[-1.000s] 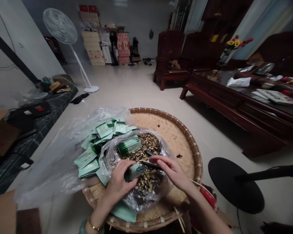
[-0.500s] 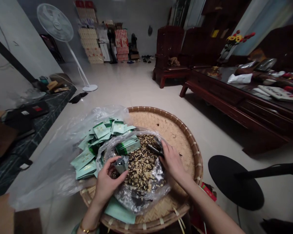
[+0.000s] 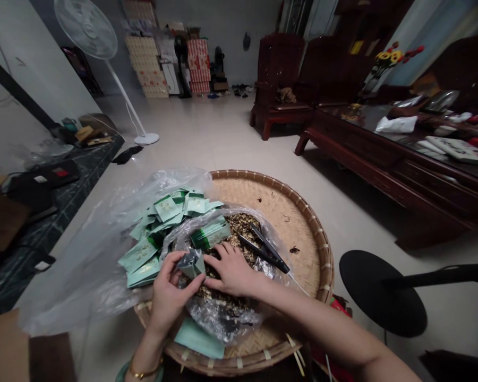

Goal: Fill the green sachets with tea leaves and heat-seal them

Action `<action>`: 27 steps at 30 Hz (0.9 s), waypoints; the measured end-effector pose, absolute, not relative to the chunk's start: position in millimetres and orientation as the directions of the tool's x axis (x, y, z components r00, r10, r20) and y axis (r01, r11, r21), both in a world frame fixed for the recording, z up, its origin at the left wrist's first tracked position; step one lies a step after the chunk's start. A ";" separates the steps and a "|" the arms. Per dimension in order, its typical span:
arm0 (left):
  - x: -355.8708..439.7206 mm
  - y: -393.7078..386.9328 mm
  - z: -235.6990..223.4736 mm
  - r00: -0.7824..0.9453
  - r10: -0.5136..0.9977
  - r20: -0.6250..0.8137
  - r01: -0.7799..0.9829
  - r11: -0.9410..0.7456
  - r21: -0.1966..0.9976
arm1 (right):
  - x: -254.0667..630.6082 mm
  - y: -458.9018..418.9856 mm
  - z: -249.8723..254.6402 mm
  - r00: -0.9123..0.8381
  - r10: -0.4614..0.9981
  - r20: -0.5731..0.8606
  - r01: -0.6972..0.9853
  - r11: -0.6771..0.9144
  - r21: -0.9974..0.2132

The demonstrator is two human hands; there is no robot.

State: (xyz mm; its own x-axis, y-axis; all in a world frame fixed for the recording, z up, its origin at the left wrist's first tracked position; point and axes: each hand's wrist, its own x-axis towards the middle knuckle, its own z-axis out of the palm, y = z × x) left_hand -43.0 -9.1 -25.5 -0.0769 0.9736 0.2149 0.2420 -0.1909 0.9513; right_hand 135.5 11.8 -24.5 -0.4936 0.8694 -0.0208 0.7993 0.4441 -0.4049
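My left hand [image 3: 171,286] pinches a small pale green sachet [image 3: 193,268] upright, its silvery top facing up. My right hand [image 3: 233,269] is beside it, fingers spread, fingertips at the sachet's right edge; whether they touch it I cannot tell. Beneath both hands, an open clear plastic bag [image 3: 223,326] holds a dark and pale dried, tea-like mix [image 3: 242,225], partly hidden by my right hand. A black hair straightener [image 3: 269,249] with spread arms lies over the bag's right side. A row of green sachets [image 3: 211,233] rests on the mix.
The bag sits in a round woven bamboo tray [image 3: 302,228]. More filled-looking green sachets [image 3: 167,209] are heaped on a large plastic sheet [image 3: 83,281] at left. A flat green sachet [image 3: 199,338] lies near the front rim. A black round stand base [image 3: 382,292] is on the right.
My right hand has let go of the hair straightener and moved left to the sachet. The straightener now lies with its arms apart. My left hand still holds the sachet.
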 end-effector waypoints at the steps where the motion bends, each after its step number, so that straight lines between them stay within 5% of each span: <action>1: -43.2 -9.6 -25.3 -0.076 0.974 0.214 0.242 -0.190 0.952 | 136.0 10.5 -23.6 -0.522 0.853 -0.016 0.791 0.477 -0.384; 5: -44.4 -9.7 -25.5 -0.072 0.971 0.230 0.252 -0.205 0.946 | 156.9 -0.1 -18.9 -0.537 0.841 -0.065 0.804 0.486 -0.344; 14: -42.6 -6.2 -23.0 -0.032 0.948 0.316 0.270 -0.297 0.916 | 176.7 -13.0 -15.2 -0.364 0.906 -0.215 0.867 0.246 -0.433; 18: -41.2 -7.3 -19.2 -0.032 0.946 0.322 0.286 -0.300 0.910 | 149.8 -1.5 -23.2 -0.402 0.897 -0.185 0.767 0.219 -0.603; 22: -42.7 -8.9 -15.9 -0.041 0.949 0.313 0.288 -0.289 0.913 | 145.1 12.6 -30.5 -0.416 0.909 -0.013 0.497 0.215 -0.841; 24: -43.2 -9.0 -14.8 -0.049 0.950 0.308 0.288 -0.282 0.915 | 154.9 16.5 -31.2 -0.379 0.925 0.038 0.425 0.211 -0.880; 27: -41.6 -6.7 -14.3 -0.056 0.955 0.292 0.291 -0.264 0.920 | 171.5 14.8 -30.3 -0.365 0.930 -0.033 0.529 0.178 -0.830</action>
